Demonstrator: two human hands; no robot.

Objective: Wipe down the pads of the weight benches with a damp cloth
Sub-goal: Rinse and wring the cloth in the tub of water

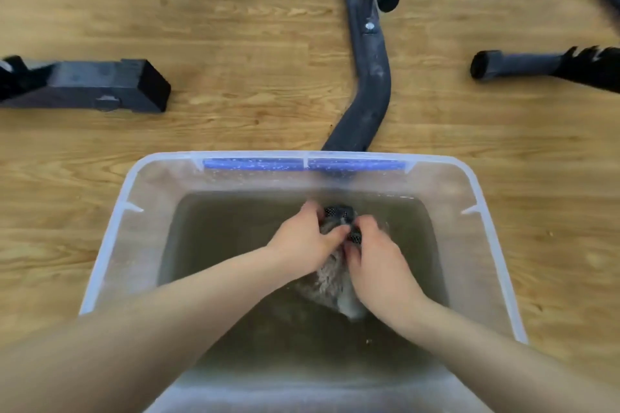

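Hands: my left hand (302, 235) and right hand (375, 256) are down in the tub, side by side, fingers curled over the cloth. Both clutch it, thumbs nearly meeting.
Cloth: the cloth (330, 278) sits bunched between and under the hands, at the water line. A grey fluffy part trails toward me, and a dark mesh patch shows past the knuckles.
Handling: soft and limp, I judge, and heavy with water. It will likely sag and drip when lifted, and wet fibre may slide in a loose hold.
Where to hold: I would gather it into one wad and squeeze across the middle, not lift it by a corner — damp is wanted, not soaking.
Water: the water (218, 245) is murky brown, so the cloth's lower folds are hard to make out.
Tub: the tub (110, 245) is clear plastic with a blue handle (268, 164) on the far rim.
Beyond: a bent tube (370, 77) — bench frame, by the look — runs up to the tub's far side. A square foot (100, 84) lies left and a round foot (503, 64) right, on the wooden floor (235, 43).
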